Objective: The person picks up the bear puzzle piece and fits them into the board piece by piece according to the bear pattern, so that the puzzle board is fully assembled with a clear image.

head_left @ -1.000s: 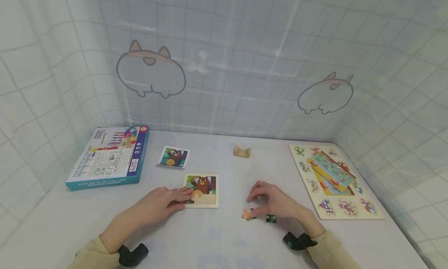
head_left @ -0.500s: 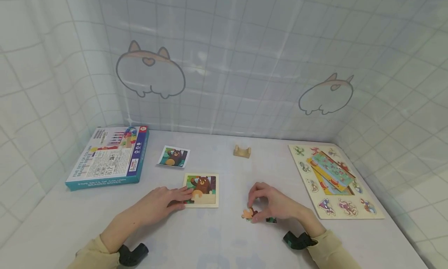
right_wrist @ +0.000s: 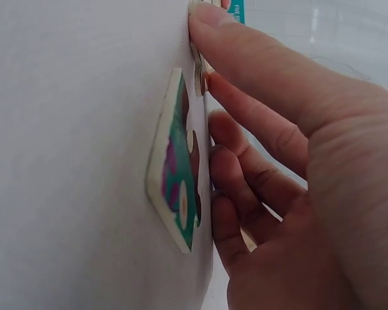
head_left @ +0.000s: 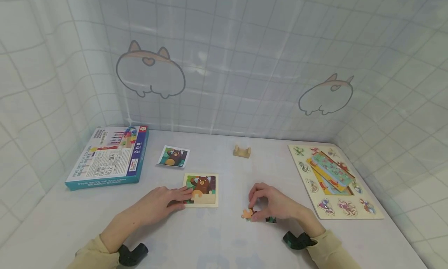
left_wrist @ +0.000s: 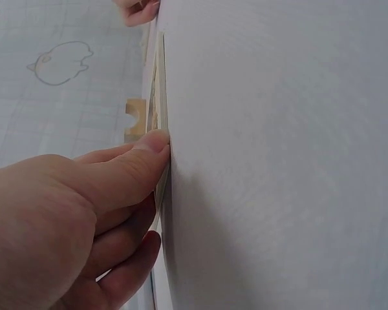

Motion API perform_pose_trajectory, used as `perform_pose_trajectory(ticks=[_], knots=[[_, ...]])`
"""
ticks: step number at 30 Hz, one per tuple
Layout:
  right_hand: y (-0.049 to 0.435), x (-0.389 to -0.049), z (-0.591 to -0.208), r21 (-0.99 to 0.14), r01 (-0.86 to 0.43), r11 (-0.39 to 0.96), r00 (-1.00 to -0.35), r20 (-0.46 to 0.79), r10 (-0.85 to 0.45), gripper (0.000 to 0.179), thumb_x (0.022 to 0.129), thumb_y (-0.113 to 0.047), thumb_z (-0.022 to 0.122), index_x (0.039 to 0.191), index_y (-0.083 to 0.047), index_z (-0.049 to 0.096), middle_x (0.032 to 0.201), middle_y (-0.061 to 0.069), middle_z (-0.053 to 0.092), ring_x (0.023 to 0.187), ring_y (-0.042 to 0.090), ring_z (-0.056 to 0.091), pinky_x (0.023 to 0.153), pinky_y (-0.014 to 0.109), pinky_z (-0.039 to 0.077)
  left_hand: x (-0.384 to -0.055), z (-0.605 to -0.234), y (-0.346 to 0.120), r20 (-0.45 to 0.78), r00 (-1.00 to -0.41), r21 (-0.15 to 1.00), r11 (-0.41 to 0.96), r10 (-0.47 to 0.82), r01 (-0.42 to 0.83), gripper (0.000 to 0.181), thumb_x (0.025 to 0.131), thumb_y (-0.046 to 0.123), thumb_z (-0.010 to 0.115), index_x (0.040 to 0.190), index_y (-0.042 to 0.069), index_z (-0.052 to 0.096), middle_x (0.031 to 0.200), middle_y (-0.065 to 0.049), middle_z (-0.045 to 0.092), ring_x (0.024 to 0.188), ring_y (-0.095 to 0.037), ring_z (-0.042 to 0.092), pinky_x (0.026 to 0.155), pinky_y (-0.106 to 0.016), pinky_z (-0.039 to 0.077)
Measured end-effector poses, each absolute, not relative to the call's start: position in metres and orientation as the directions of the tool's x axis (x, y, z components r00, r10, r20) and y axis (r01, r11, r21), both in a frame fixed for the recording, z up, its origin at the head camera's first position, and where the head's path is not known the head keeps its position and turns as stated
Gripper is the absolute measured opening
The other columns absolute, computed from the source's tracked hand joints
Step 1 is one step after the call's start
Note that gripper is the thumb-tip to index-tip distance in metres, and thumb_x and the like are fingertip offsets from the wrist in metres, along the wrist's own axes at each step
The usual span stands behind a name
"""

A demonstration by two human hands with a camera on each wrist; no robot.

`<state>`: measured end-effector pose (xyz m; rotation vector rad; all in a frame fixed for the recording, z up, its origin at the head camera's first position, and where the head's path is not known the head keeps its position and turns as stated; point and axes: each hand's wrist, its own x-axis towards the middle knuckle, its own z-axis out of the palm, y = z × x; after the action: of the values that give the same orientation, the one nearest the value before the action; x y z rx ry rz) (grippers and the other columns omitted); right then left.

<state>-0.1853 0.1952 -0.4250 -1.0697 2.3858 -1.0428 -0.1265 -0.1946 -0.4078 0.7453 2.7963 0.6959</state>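
A wooden jigsaw tray (head_left: 206, 199) with a bear picture lies flat in the middle, its lower part showing bare wood. My left hand (head_left: 162, 203) holds its left side, thumb on the near edge and fingers over the left border. To the right, my right hand (head_left: 276, 202) pinches a jigsaw piece (head_left: 247, 213) with orange and brown on it between thumb and index finger, low over the table. A second, dark green piece (right_wrist: 171, 174) lies beneath that hand's palm, partly hidden by it in the head view.
Behind the tray lies a bear picture card (head_left: 174, 157). A teal-edged box (head_left: 108, 156) stands at the left, and a small wooden U-shaped block (head_left: 242, 152) at the back. At the right, an animal puzzle board (head_left: 336, 200) bears colourful cards (head_left: 332, 168). Tiled-pattern curtains surround the table.
My right thumb and index finger have closed in on the orange-brown piece and now pinch it; it has shifted slightly. My left hand and the tray have stayed put.
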Motion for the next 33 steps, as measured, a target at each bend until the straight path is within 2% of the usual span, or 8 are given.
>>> perform_pose_trajectory(ticks=[26,33], knots=[[0.196,-0.1848,-0.4242,-0.739,-0.528,0.417,-0.647,0.032,-0.762,0.02,0.077,-0.035,0.087,0.09,-0.025,0.075,0.102,-0.01,0.065,0.098,0.011,0.059,0.092,0.024,0.048,-0.1272,-0.4094,-0.1949,-0.021,-0.857,0.462,0.765,0.515,0.448,0.038,0.096,0.033,0.066,0.133,0.022,0.067,0.14,-0.001,0.061,0.124,-0.033,0.061,0.097,-0.054,0.051],[0.1997,-0.1859,-0.4212,-0.728,-0.552,0.406,-0.638,0.055,-0.768,0.021,0.079,-0.031,0.087,0.094,-0.024,0.074,0.095,-0.01,0.07,0.09,0.013,0.062,0.086,0.025,0.051,-0.1268,-0.4087,-0.1941,-0.042,-0.868,0.464,0.779,0.495,0.422,0.039,0.096,0.032,0.067,0.133,0.022,0.066,0.141,0.0,0.06,0.127,-0.032,0.059,0.1,-0.054,0.05]])
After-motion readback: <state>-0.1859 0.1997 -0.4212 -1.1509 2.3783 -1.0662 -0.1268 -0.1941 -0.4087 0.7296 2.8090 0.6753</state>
